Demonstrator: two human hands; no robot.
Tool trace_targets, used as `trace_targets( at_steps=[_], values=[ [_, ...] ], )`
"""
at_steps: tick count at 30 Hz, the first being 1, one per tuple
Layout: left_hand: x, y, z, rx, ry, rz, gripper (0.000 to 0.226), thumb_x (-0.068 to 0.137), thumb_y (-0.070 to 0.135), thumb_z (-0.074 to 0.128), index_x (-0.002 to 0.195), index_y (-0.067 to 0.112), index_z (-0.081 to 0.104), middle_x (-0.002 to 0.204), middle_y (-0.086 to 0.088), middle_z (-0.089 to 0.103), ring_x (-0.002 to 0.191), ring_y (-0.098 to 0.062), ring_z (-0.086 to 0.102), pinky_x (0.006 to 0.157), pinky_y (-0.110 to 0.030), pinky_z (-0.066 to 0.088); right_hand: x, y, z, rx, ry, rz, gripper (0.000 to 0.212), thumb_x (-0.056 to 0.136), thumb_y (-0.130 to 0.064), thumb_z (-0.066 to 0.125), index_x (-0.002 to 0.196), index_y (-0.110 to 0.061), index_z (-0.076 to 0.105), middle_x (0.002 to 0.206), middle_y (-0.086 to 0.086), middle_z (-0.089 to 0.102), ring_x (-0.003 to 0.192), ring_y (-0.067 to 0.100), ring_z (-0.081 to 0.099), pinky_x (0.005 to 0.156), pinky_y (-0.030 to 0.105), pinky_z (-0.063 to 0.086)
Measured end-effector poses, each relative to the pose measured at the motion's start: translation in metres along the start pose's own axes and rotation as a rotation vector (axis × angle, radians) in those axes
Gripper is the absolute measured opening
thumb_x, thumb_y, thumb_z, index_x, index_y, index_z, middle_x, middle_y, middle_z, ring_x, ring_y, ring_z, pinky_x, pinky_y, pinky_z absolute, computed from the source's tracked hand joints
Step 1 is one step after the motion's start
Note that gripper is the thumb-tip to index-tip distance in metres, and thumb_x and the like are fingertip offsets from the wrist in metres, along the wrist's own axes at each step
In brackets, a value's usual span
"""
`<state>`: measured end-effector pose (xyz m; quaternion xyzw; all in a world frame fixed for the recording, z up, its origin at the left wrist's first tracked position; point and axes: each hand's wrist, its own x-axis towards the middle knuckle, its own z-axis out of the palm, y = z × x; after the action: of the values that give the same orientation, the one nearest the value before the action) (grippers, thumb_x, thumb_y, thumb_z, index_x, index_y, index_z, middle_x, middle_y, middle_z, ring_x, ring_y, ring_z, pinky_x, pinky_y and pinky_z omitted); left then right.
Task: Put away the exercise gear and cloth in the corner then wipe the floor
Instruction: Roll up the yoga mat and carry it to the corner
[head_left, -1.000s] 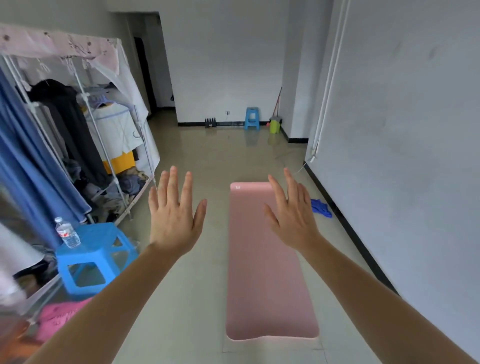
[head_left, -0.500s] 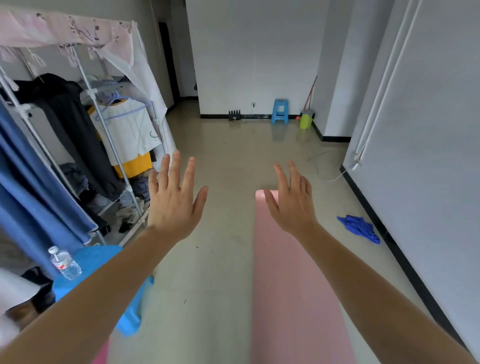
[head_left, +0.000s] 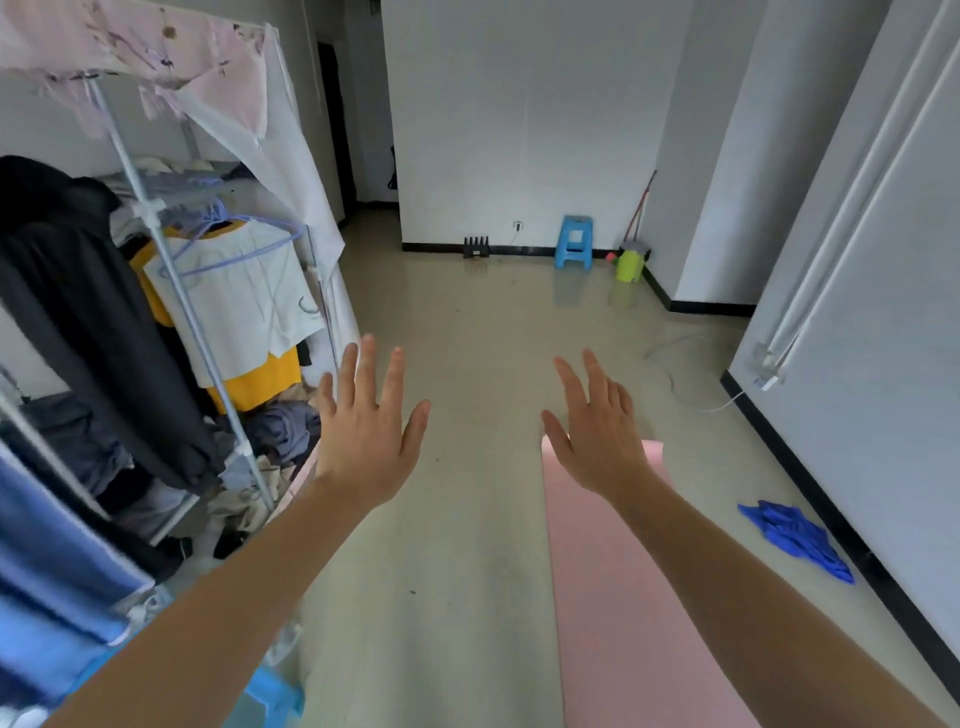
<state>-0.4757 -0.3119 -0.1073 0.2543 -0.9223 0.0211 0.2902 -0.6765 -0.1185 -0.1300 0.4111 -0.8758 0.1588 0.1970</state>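
Observation:
A pink exercise mat (head_left: 613, 597) lies unrolled on the floor, running from the bottom edge up the middle right. A crumpled blue cloth (head_left: 795, 538) lies on the floor by the right wall's black skirting. My left hand (head_left: 366, 431) is held out in the air over bare floor left of the mat, fingers spread and straight, holding nothing. My right hand (head_left: 602, 434) is raised above the mat's far end, fingers straight, also holding nothing. A small black rack of dumbbells (head_left: 476, 248) stands against the far wall.
A clothes rack (head_left: 171, 291) full of hanging garments lines the left side, with a blue stool (head_left: 270, 696) at its foot. Far corner: another blue stool (head_left: 574, 241), a yellow-green bucket (head_left: 630, 263) and a mop. A white cable (head_left: 675, 379) trails on the floor.
The view has moved forward along the mat and toward the far wall. The near blue stool and bottle have slipped out at lower left. Both hands stay raised and open.

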Motion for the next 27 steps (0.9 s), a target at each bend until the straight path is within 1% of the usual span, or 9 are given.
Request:
trace_targets(
  at_steps=[3,6,9,13,17,20,23,27],
  values=[
    [0.078,-0.019,0.038,-0.029,-0.027,0.048,0.064,0.100,0.048,0.031,0.151,0.009,0.031,0.159,-0.023,0.023,0.147,-0.042,0.021,0.113,-0.063,0.025,0.061,0.007,0.020,-0.015,0.033,0.069,0.064,0.101,-0.043,0.044,0.156,-0.016,0.025,0.159,0.024,0.023,0.133,0.042,0.044,0.110,0.053,0.035],
    [0.143,-0.023,0.082,-0.076,-0.057,0.077,0.065,0.101,0.050,0.025,0.154,0.012,0.023,0.161,-0.021,0.020,0.148,-0.041,0.017,0.116,-0.060,0.023,0.110,0.024,0.047,-0.046,0.036,0.120,0.067,0.101,-0.044,0.045,0.157,-0.017,0.021,0.161,0.022,0.020,0.139,0.041,0.038,0.114,0.052,0.031],
    [0.207,-0.025,0.133,-0.100,-0.074,0.133,0.064,0.102,0.049,0.026,0.155,0.013,0.023,0.160,-0.022,0.020,0.148,-0.041,0.018,0.115,-0.059,0.025,0.166,0.048,0.084,-0.056,0.037,0.176,0.067,0.101,-0.045,0.046,0.157,-0.017,0.022,0.161,0.022,0.021,0.138,0.041,0.039,0.113,0.052,0.031],
    [0.306,-0.027,0.211,-0.073,-0.069,0.208,0.065,0.102,0.050,0.024,0.156,0.013,0.020,0.160,-0.022,0.019,0.147,-0.041,0.018,0.114,-0.060,0.026,0.253,0.090,0.147,-0.077,0.032,0.229,0.068,0.100,-0.044,0.047,0.156,-0.017,0.022,0.160,0.023,0.022,0.134,0.042,0.042,0.113,0.052,0.031],
    [0.417,-0.028,0.276,-0.063,-0.103,0.207,0.067,0.101,0.053,0.017,0.156,0.014,0.019,0.162,-0.021,0.016,0.149,-0.039,0.015,0.115,-0.060,0.026,0.359,0.126,0.198,-0.042,0.010,0.291,0.068,0.099,-0.044,0.049,0.156,-0.016,0.024,0.159,0.024,0.024,0.133,0.042,0.044,0.111,0.052,0.032],
    [0.498,-0.037,0.309,-0.054,-0.087,0.231,0.068,0.101,0.054,0.013,0.156,0.014,0.018,0.162,-0.021,0.015,0.149,-0.039,0.016,0.115,-0.060,0.025,0.442,0.145,0.222,-0.045,0.000,0.299,0.068,0.100,-0.044,0.045,0.157,-0.017,0.019,0.162,0.021,0.018,0.138,0.040,0.039,0.114,0.051,0.029],
    [0.572,-0.056,0.338,-0.084,-0.057,0.225,0.067,0.101,0.052,0.021,0.155,0.013,0.020,0.162,-0.021,0.016,0.148,-0.040,0.016,0.115,-0.060,0.023,0.521,0.156,0.249,-0.029,-0.001,0.318,0.069,0.101,-0.045,0.044,0.158,-0.019,0.015,0.163,0.020,0.015,0.141,0.039,0.035,0.116,0.051,0.028],
    [0.658,-0.092,0.395,-0.096,-0.021,0.222,0.068,0.101,0.052,0.019,0.156,0.013,0.019,0.163,-0.020,0.012,0.149,-0.038,0.013,0.116,-0.059,0.020,0.615,0.164,0.299,-0.076,-0.032,0.251,0.069,0.101,-0.045,0.044,0.158,-0.017,0.017,0.162,0.022,0.017,0.139,0.039,0.039,0.114,0.051,0.030]
  ],
)
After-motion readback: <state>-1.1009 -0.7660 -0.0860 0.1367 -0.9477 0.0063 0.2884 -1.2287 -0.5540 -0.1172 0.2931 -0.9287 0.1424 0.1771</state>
